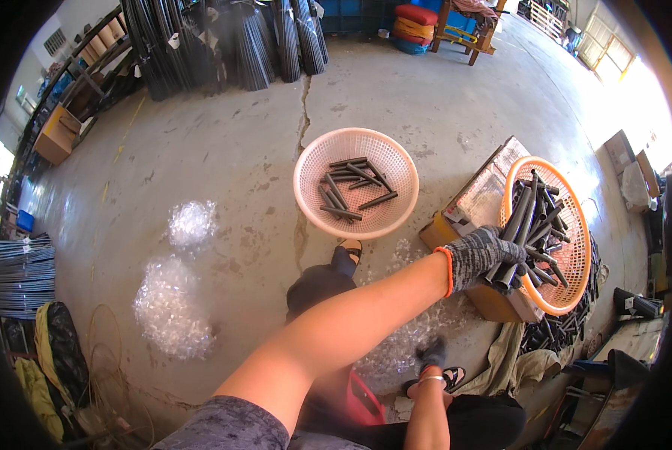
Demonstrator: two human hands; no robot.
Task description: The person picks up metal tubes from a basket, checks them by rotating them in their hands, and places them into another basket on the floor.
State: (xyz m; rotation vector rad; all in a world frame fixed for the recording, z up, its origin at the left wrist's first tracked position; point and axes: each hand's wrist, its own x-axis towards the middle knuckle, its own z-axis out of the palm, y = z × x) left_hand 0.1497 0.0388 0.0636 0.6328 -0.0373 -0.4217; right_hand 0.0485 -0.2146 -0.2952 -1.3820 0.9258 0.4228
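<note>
My left hand [486, 256], in a grey knit glove with an orange cuff, reaches across to the right and is closed around several black tubes [517, 225]. They lie over the near side of an orange plastic basket [512, 196], which is tilted and full of more short black tubes. Lower down, my right hand [431, 354] hangs beside my sandalled foot, in a dark glove; its fingers are too small and dark to make out. A pale pink round basket [306, 196] stands on the floor ahead, with several black tubes loose in its bottom.
A cardboard box [456, 217] stands beneath the orange basket. Heaps of clear plastic pieces [172, 307] lie on the floor at left, with more around my feet. Bundles of long black rods [253, 45] stand at the back. A dark tube pile [557, 330] lies at right.
</note>
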